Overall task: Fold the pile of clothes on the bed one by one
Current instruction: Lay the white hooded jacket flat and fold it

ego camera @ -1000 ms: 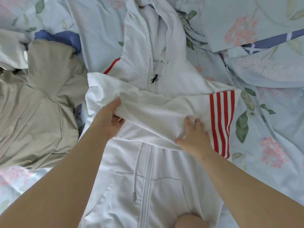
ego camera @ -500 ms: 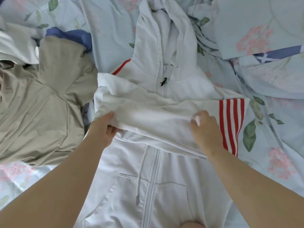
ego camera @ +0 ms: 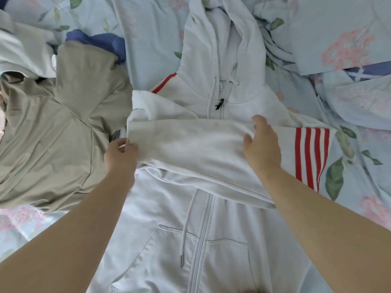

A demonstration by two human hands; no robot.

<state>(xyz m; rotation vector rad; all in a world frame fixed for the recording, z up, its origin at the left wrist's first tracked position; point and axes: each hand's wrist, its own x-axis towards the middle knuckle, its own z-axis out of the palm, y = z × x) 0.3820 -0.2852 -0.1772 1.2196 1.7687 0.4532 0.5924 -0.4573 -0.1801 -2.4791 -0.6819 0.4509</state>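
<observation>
The left hand (ego camera: 120, 154) slid out to pinch the sleeve (ego camera: 190, 146) by its cuff, the right hand (ego camera: 262, 146) opened loosely over it, and the white hoodie (ego camera: 169, 225) lay flat on the bed (ego camera: 148, 39), sleeve across its chest, body not yet folded.

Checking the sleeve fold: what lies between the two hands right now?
In the head view, the white folded sleeve spans from the left hand, pinching its cuff, to the right hand resting on it.

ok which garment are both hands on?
The white red-striped hoodie: left hand pinches its cuff, right hand touches its sleeve. The beige garment lies beside it.
</observation>
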